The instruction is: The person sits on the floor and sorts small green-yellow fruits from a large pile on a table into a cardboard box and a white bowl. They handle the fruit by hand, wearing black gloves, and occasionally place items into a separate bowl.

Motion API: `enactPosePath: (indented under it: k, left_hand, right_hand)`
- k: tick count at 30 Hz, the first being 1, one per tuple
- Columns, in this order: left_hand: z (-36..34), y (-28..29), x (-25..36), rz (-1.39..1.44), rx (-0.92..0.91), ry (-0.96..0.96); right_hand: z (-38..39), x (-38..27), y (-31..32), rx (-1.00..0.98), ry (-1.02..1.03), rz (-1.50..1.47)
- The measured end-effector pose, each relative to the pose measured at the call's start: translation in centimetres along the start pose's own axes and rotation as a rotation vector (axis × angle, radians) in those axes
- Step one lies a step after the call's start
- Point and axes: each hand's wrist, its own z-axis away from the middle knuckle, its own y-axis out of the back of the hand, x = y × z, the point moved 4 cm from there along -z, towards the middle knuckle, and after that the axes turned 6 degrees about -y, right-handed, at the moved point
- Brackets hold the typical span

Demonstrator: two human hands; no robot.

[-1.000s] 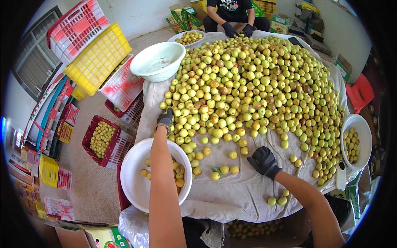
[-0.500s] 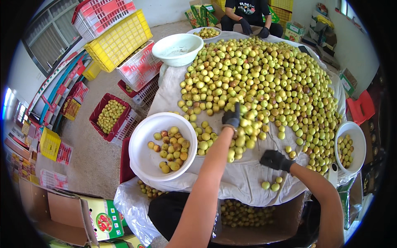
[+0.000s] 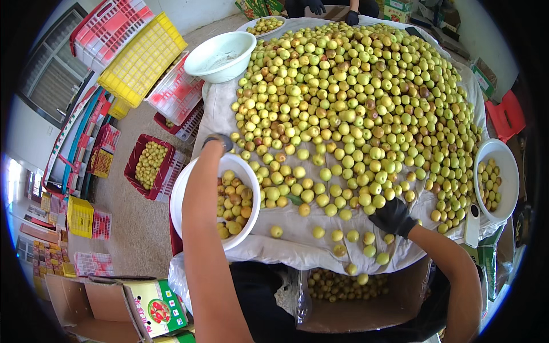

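A large heap of yellow-green jujubes [image 3: 354,108], some with brown patches, covers a table spread with pale cloth [image 3: 280,248]. Over the far rim of a white basin [image 3: 250,226] is my left hand [image 3: 222,142] in a dark glove; its fingers are mostly hidden. Brown-blotched jujubes [image 3: 233,200] lie in that basin, partly behind my left forearm. At the heap's near edge my right hand [image 3: 394,218], dark-gloved, has its fingers stretched out beside the fruit. Loose jujubes [image 3: 369,250] lie between it and the table's front edge, above a cardboard box [image 3: 366,317] holding more jujubes.
An empty pale green basin [image 3: 220,57] stands far left, a white basin [image 3: 512,186] with jujubes at right. Stacked crates [image 3: 143,60] and a red crate of fruit [image 3: 134,166] stand on the left floor. Another person's gloved hand [image 3: 351,18] shows beyond the table.
My left hand has moved from the heap leftward to the white basin. Several jujubes have spread toward the table's front edge, some at the box. My right hand has shifted slightly to the right.
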Motion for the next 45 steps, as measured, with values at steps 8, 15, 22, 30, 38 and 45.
enactPosePath:
  k: [8, 15, 22, 30, 38, 45]
  left_hand:
    - [-3.6, -1.9, 0.1, 0.073, -0.248, -0.104]
    - [-1.6, -1.9, 7.1, 0.107, -0.364, -0.508]
    - [5.3, 0.6, 18.0, 0.247, -0.153, -0.976]
    - [17.3, 3.9, 21.9, 1.674, 0.074, -0.072]
    - [18.4, -6.0, 19.9, 0.618, 0.568, 0.293]
    - [17.2, -2.6, 24.1, 0.751, 0.227, 0.474]
  right_hand:
    - [-0.1, 0.9, 0.2, 0.077, 0.052, -0.075]
    - [0.3, 1.5, -0.2, 0.165, 0.035, -0.097]
    - [0.2, 0.8, 0.4, 0.11, -0.009, -0.132]
    - [1.5, 1.3, -0.6, 0.145, -0.088, -0.079]
    - [1.4, 0.9, -1.4, 0.137, -0.067, -0.024]
    - [4.5, 1.1, -0.5, 0.112, -0.238, -0.222]
